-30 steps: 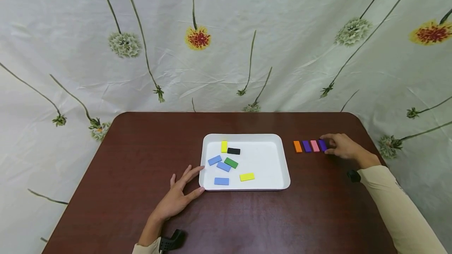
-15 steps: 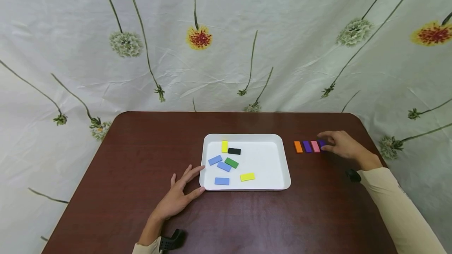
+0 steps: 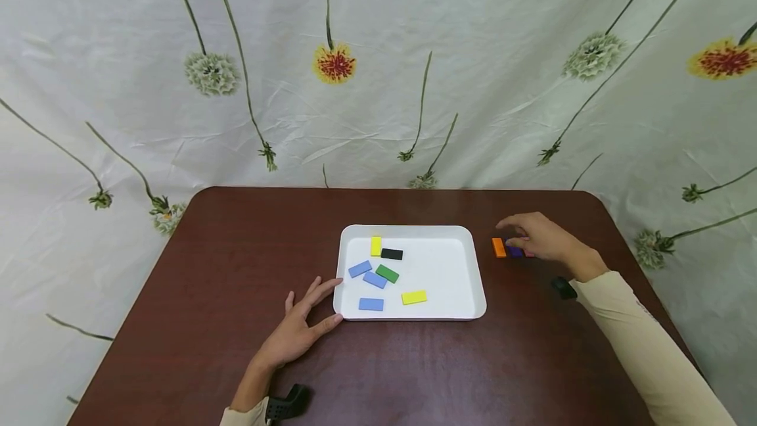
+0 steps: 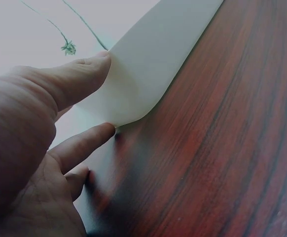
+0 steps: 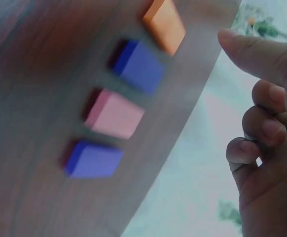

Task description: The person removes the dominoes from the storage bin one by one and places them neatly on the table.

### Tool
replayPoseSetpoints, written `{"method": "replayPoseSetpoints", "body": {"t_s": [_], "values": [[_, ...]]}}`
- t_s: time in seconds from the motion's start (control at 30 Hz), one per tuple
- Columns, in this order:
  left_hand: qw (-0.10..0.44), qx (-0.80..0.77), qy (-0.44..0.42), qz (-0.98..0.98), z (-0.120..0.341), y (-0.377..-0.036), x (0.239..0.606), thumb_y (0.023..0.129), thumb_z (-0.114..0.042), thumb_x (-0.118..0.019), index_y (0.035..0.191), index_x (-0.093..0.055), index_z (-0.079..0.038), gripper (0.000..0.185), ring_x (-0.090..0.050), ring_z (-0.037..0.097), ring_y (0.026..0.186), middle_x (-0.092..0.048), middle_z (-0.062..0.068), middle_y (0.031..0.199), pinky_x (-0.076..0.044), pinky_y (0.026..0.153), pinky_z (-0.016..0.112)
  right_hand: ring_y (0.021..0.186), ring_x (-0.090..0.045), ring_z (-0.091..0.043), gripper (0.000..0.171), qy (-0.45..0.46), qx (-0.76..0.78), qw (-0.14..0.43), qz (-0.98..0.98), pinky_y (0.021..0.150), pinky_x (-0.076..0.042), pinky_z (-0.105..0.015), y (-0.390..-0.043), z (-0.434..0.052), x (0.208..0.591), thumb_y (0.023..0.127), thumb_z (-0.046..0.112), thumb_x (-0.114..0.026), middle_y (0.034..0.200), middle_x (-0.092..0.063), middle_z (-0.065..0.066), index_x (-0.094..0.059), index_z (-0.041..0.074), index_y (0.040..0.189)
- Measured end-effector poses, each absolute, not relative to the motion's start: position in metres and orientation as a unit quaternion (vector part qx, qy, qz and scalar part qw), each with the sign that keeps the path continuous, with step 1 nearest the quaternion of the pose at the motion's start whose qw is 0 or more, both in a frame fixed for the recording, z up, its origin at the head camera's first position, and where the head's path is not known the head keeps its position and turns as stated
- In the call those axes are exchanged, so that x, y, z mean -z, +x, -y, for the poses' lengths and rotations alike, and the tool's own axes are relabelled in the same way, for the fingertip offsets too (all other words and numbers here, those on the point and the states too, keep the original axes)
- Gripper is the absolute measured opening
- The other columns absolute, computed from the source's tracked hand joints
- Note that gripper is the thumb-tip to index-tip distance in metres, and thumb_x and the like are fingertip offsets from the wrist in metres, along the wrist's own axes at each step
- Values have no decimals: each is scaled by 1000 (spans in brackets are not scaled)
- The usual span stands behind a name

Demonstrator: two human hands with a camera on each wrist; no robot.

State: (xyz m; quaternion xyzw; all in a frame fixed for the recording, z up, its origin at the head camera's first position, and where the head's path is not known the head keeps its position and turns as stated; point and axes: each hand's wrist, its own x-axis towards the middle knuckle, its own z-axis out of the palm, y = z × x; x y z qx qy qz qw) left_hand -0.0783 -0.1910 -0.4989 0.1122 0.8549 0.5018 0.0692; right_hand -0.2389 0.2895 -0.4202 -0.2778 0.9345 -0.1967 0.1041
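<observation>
A white tray [image 3: 446,268] lies on the table, and fingertips of my left hand [image 3: 296,337] touch its left edge, fingers spread. In the left wrist view the thumb and a finger meet the tray's rim [image 4: 153,64]. My right hand [image 3: 547,236] hovers over a row of small blocks right of the tray, thumb and index finger apart, holding nothing. The right wrist view shows the row: an orange block [image 5: 168,27], a purple block [image 5: 141,66], a pink block [image 5: 116,114] and another purple block [image 5: 96,160]. In the head view my right hand hides part of this row.
Loose blocks lie in the tray's left and middle: a black one [image 3: 391,254], a green one [image 3: 387,273], two yellow, one upper [image 3: 375,246] and one lower, and three blue, one nearest the front [image 3: 370,304]. A flowered cloth [image 3: 378,84] hangs behind the brown table [image 3: 266,215].
My right hand has left the rightmost purple block and moved left over the row, towards the orange block. The left hand and the tray have stayed in place.
</observation>
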Motion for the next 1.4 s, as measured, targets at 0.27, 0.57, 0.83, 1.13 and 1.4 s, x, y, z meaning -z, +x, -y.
{"method": "replayPoseSetpoints", "body": {"t_s": [0.27, 0.57, 0.83, 1.13, 1.4], "values": [[69, -501, 113, -855, 191, -77, 500, 93, -33, -72, 150, -45, -31, 63, -13, 41, 154, -47, 6, 154, 15, 109, 72, 75, -51, -12, 31, -335, 163, 58, -926, 72, -50, -35, -239, -255, 413, 90, 5, -73, 97, -64, -5, -69, 5, 121], [62, -500, 121, -855, 190, -78, 501, 93, -33, -72, 150, -46, -29, 63, -14, 41, 154, -48, 5, 154, 15, 110, 72, 75, -52, -15, 35, -372, 147, 70, -914, 72, -49, -33, -237, -218, 410, 89, 6, -75, 100, -64, -6, -69, 7, 123], [61, -499, 123, -856, 190, -78, 501, 93, -32, -72, 150, -46, -26, 63, -14, 41, 154, -49, 5, 153, 14, 110, 72, 92, -61, -22, 35, -394, 96, 80, -911, 81, -53, -40, -242, -188, 408, 90, 8, -75, 111, -65, -7, -70, 12, 123], [63, -495, 113, -859, 193, -77, 499, 93, -33, -72, 150, -45, -31, 63, -14, 41, 154, -46, 6, 155, 14, 109, 73, 120, -60, -26, 35, -416, 54, 121, -900, 100, -51, -44, -249, -145, 409, 94, 7, -69, 126, -65, -7, -67, 17, 128], [63, -496, 118, -858, 192, -77, 499, 94, -33, -71, 151, -44, -30, 63, -14, 40, 154, -44, 5, 156, 15, 109, 73, 115, -62, -22, 39, -442, 32, 147, -884, 97, -52, -40, -252, -113, 413, 94, 6, -69, 119, -65, -3, -65, 22, 129]]}}
